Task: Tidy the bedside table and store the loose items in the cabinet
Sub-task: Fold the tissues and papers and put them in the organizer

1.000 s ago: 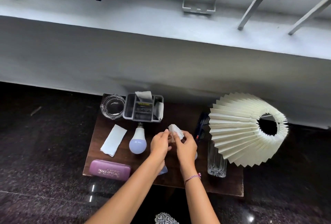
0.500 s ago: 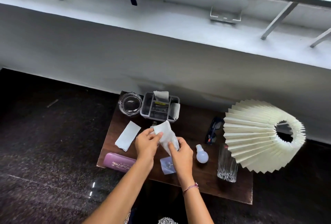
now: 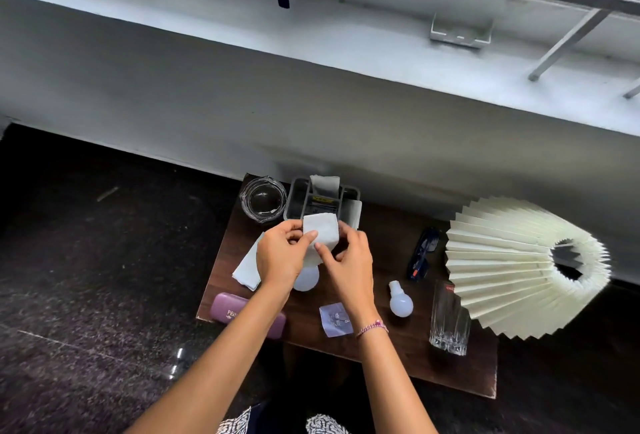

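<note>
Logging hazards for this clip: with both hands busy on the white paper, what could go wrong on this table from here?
1. The small bulb lies loose on its side near the right forearm; a sweep might roll it off the table.
2. The tall glass stands near the front edge beside the lamp shade; a reach there could tip it.
3. The left forearm crosses the purple case at the edge and may nudge it off.

The left hand (image 3: 280,257) and right hand (image 3: 346,263) pinch a folded white tissue (image 3: 320,232) above the wooden table (image 3: 388,246), grey organizer (image 3: 298,198) at twelve o'clock, small bulb (image 3: 401,301) at four, pleated lampshade (image 3: 502,267) at three.
</note>
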### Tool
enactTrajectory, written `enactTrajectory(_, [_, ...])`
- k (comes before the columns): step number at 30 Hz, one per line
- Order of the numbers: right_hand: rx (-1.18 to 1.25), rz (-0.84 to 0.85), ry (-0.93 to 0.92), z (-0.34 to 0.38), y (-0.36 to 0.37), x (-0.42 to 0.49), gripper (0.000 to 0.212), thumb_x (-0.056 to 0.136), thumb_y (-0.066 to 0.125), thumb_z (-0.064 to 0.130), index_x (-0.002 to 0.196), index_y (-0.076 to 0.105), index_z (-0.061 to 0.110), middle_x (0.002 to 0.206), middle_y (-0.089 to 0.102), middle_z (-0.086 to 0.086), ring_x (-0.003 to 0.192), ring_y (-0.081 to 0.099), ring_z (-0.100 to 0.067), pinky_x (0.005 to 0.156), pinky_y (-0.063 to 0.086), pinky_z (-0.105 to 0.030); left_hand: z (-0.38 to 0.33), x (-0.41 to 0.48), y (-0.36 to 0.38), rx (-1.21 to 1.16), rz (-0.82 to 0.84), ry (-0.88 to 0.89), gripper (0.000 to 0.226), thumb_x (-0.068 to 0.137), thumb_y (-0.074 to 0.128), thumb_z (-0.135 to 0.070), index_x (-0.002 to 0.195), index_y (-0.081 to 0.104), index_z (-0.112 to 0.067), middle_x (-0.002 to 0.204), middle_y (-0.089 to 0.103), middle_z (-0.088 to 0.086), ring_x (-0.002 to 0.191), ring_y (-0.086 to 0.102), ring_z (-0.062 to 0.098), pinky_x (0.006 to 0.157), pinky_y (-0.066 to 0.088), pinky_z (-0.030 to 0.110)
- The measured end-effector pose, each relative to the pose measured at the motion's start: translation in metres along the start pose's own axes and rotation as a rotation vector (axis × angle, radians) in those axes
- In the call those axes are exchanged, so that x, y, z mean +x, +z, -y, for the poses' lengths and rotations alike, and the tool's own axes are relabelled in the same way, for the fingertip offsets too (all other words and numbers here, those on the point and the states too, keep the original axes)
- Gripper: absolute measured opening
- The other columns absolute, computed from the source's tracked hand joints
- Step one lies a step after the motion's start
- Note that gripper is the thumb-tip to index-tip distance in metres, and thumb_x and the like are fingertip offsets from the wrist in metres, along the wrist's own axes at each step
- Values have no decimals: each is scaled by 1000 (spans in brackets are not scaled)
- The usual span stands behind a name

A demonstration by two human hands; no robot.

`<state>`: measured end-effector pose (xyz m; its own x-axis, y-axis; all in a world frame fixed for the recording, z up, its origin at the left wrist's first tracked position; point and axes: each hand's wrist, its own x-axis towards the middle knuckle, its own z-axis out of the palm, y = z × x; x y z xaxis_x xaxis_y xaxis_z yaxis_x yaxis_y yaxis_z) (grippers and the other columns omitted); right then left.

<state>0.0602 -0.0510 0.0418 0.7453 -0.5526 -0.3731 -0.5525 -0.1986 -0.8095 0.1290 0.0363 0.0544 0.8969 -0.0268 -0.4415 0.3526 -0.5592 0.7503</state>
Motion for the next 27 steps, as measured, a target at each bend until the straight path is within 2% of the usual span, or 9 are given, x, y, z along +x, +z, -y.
enactTrajectory(3, [66, -30, -42, 14, -2, 16, 48, 85, 66, 29, 129, 51, 18, 116, 52, 7, 69, 54, 2, 65, 41, 0, -7, 6, -6, 64, -2, 74, 15, 75, 75, -28, 87, 73, -21, 75, 71, -5, 74, 67, 13, 71, 56, 36])
enactTrajectory(5, [10, -64, -80, 21, -5, 26, 33, 85, 66, 20, 118, 60, 13, 108, 60, 2, 72, 55, 0, 66, 44, -4, -12, 12, -9, 83, 18, 111, 14, 76, 74, -29, 87, 74, -22, 78, 73, -4, 76, 67, 13, 72, 56, 35])
enactTrajectory(8, [-55, -98, -119, 26, -10, 38, 14, 85, 64, 9, 99, 67, 9, 95, 66, -4, 82, 61, -12, 70, 46, -13, -21, 21, -12, 106, 17, 141, 13, 77, 73, -30, 88, 75, -23, 79, 73, -4, 78, 67, 15, 71, 55, 33])
enactTrajectory(11, [-88, -114, -142, 28, -12, 45, 14, 85, 63, 7, 98, 68, 8, 93, 68, -5, 82, 60, -12, 70, 43, -14, -28, 30, -13, 125, 24, 163, 13, 77, 73, -30, 89, 74, -25, 79, 72, -4, 78, 66, 13, 71, 54, 31])
enactTrajectory(15, [-103, -127, -146, 26, -11, 49, 16, 87, 61, 7, 101, 67, 9, 94, 68, -6, 83, 62, -13, 73, 49, -21, -29, 39, -11, 174, 58, 160, 14, 79, 72, -30, 92, 74, -26, 80, 71, -4, 77, 66, 14, 69, 55, 32])
enactTrajectory(18, [-97, -135, -131, 23, -9, 49, 15, 87, 60, 6, 100, 67, 9, 94, 68, -5, 81, 61, -11, 71, 48, -19, -25, 44, -8, 247, 90, 154, 17, 81, 70, -29, 97, 73, -24, 88, 72, -2, 81, 66, 15, 72, 56, 34])
enactTrajectory(22, [-110, -130, -117, 22, -6, 48, 15, 87, 60, 7, 100, 66, 9, 93, 67, -4, 78, 58, -10, 68, 43, -15, -19, 49, -3, 285, 124, 149, 21, 81, 70, -24, 101, 72, -19, 93, 73, 2, 85, 67, 16, 76, 54, 31])
enactTrajectory(25, [-104, -139, -118, 22, -8, 49, 13, 88, 60, 8, 99, 66, 10, 93, 66, -3, 80, 60, -10, 68, 45, -12, -17, 50, 1, 299, 141, 152, 21, 82, 70, -22, 102, 72, -17, 94, 73, 1, 84, 65, 13, 72, 49, 24])
enactTrajectory(27, [-105, -152, -118, 22, -11, 49, 13, 88, 60, 8, 99, 66, 10, 95, 67, -3, 82, 62, -11, 71, 49, -16, -17, 51, 4, 324, 169, 150, 22, 82, 69, -22, 103, 71, -17, 95, 72, 1, 85, 64, 13, 72, 47, 24])
